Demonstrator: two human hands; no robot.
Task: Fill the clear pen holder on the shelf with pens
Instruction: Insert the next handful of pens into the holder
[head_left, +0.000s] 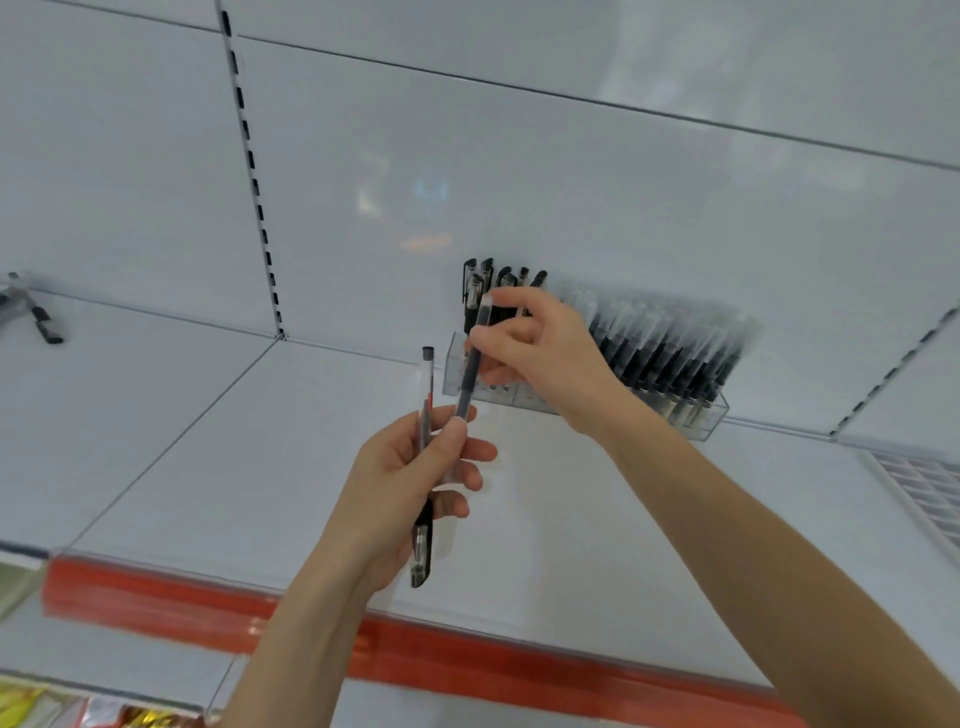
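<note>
Our right hand (540, 358) pinches a dark pen (470, 374) near its upper part between thumb and forefinger, the other fingers loosely bent. It is held just in front of the left end of the clear pen holder (698, 418), which stands at the back of the white shelf (234, 441) against the rear panel (571, 182). This pen's long axis runs steeply. Its frosted cap points up and a little right toward the holder, and its lower tip comes down to the thumb of our left hand (410, 483). The left hand sits lower and nearer to us, fingers curled round a clear-barrelled pen (427, 374) held almost upright, black plug on top and glossy black clipped cap below the palm. We cannot tell whether that grip holds one pen or more. The holder is a long box of transparent plastic with thin, flat walls. A cluster of black-capped pens (483, 286) stands in its left end, and a blurred row of dark pens (670, 348) leans to the right along the rest. The shelf is smooth and matt, edged in front by a shiny red strip (208, 608).
</note>
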